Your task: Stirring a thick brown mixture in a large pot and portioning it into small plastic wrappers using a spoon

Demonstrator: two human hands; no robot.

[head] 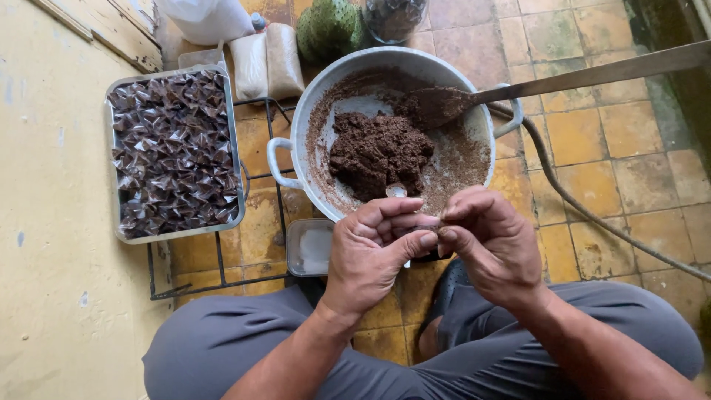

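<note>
My left hand (374,248) and my right hand (492,241) meet in front of me, fingertips pinched together on a small wrapped sweet (433,231), mostly hidden by the fingers. A small spoon (397,191) pokes up above my left hand. Just beyond stands a big grey pan (296,141) with two handles, holding a mound of dark brown paste (379,152). A long wooden paddle (563,80) rests in the pan, its handle reaching to the upper right.
A metal tray (112,159) full of several small clear-wrapped triangular sweets sits at the left on a black wire rack (218,259). A small plastic box (309,248) lies below the pan. Bags, a green fruit (329,30) and a hose (563,192) lie on the tiled floor.
</note>
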